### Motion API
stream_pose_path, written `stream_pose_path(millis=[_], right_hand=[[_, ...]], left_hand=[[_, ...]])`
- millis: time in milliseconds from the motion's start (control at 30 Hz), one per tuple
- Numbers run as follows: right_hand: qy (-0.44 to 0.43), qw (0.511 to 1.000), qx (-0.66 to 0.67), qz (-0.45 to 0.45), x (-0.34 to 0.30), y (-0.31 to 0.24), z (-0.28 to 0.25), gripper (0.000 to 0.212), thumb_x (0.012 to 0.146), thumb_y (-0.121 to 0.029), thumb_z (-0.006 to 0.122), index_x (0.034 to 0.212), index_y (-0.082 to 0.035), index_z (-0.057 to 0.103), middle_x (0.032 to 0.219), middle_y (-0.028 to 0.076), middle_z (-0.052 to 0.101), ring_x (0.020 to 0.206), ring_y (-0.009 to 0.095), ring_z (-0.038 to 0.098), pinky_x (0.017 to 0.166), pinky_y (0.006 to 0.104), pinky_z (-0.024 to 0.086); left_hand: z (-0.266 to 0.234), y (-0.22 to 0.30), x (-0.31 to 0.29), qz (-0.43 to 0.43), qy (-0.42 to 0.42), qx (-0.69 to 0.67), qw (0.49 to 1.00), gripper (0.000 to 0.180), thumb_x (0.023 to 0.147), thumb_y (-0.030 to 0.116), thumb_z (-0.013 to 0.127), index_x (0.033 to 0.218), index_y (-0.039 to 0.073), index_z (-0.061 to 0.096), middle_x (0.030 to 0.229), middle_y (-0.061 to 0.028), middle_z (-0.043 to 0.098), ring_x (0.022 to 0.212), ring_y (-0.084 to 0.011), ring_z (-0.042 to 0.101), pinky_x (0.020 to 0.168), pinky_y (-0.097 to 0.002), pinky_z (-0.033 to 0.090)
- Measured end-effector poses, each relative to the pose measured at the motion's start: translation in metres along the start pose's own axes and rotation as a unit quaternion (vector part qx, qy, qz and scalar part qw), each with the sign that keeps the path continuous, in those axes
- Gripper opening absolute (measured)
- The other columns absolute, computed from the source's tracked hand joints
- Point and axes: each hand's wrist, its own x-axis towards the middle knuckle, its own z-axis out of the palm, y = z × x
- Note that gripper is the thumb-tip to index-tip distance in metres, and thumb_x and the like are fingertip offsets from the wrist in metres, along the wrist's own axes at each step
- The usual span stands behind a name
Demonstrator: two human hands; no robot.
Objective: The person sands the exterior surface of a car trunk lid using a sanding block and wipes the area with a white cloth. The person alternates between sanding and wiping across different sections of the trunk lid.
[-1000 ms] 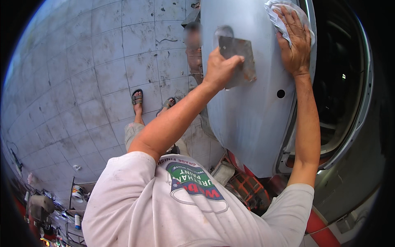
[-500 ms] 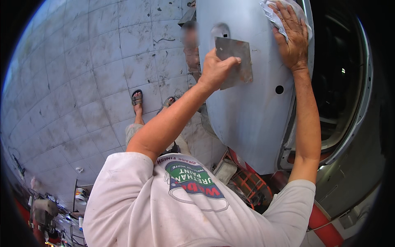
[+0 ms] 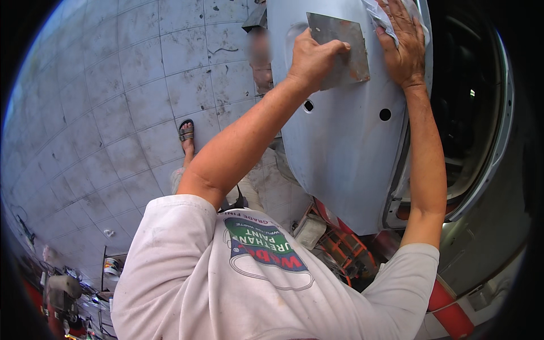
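Note:
My left hand (image 3: 318, 59) grips a thin, grey, square plate (image 3: 354, 54) with brownish spots, thumb on its upper face. It is held over a light grey-blue car body panel (image 3: 345, 153); I cannot tell whether its far edge touches the surface. My right hand (image 3: 403, 54) lies flat near the panel's right edge, fingers spread over a crumpled white cloth (image 3: 378, 14). Two dark holes show in the panel, one (image 3: 309, 106) beside my left wrist and another (image 3: 385, 114) by my right forearm.
A dark window opening (image 3: 464, 113) borders the panel on the right. Below the panel stands an orange metal frame (image 3: 340, 249). Stained pale tiles (image 3: 124, 96) cover the floor at left. Tools and cluttered equipment (image 3: 62, 294) sit at lower left.
My left hand and the square plate have moved up and to the right over the panel, uncovering a hole near the wrist. My right hand stays on the cloth.

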Motion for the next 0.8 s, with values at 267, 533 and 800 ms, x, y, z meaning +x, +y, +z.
stream_pose_path(millis=[267,533,800], right_hand=[[0.012,0.984,-0.175,-0.018,-0.015,-0.001,0.022,0.058,0.102,-0.038,0.049,0.16,-0.031,0.049,0.169,0.0,0.042,0.161,0.024,0.026,0.131,0.0556,0.011],[-0.164,0.908,0.321,0.212,-0.158,-0.204,0.077,0.061,0.103,-0.035,0.047,0.156,-0.006,0.05,0.157,0.02,0.053,0.146,0.034,0.048,0.122,0.0468,0.032],[0.175,0.812,0.399,0.389,-0.15,-0.147,0.1,0.045,0.108,-0.026,0.044,0.128,0.009,0.064,0.125,0.026,0.068,0.113,0.035,0.066,0.103,0.0447,0.051]], left_hand=[[-0.166,-0.058,-0.055,-0.021,0.143,0.159,0.977,0.024,0.094,0.022,0.074,0.101,-0.001,0.072,0.089,-0.0083,0.074,0.077,-0.016,0.067,0.071,-0.0345,0.055],[-0.179,-0.076,-0.132,-0.078,0.129,0.175,0.973,0.048,0.106,0.046,0.061,0.099,-0.001,0.07,0.086,-0.0092,0.073,0.081,-0.02,0.065,0.076,-0.0396,0.052],[-0.212,-0.032,-0.179,-0.077,-0.109,0.216,0.967,0.043,0.105,0.042,0.065,0.111,0.001,0.072,0.089,-0.0029,0.07,0.082,-0.0133,0.059,0.076,-0.0337,0.05]])
